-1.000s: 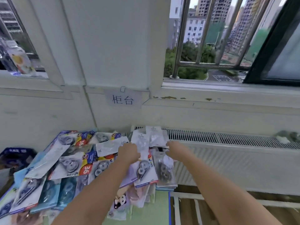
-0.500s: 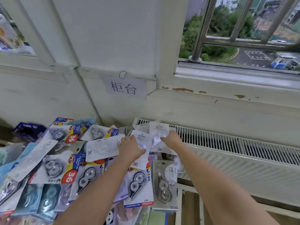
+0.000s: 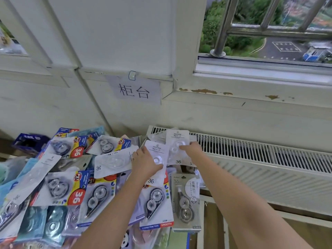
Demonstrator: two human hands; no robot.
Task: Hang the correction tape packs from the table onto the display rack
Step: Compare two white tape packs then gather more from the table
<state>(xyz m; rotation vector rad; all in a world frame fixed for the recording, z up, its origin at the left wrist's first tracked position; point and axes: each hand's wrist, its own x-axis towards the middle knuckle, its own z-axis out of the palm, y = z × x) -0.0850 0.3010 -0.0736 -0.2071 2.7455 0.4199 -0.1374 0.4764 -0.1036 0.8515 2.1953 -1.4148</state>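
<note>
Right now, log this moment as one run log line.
left hand: holds white pack | right hand: holds second white pack | pile: on table | rack: not in view

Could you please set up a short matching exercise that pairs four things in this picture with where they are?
Things:
1. white pack in the left hand
2. white pack in the right hand
3. paper sign
4. radiator

Places:
A. clipped to the wall above the pile
B. below the window sill, right of the pile
C. gripped over the middle of the pile, beside the other held pack and nearer the person
D. held at the pile's far edge, in front of the radiator's left end

Pairs: 1-C, 2-D, 3-A, 4-B
</note>
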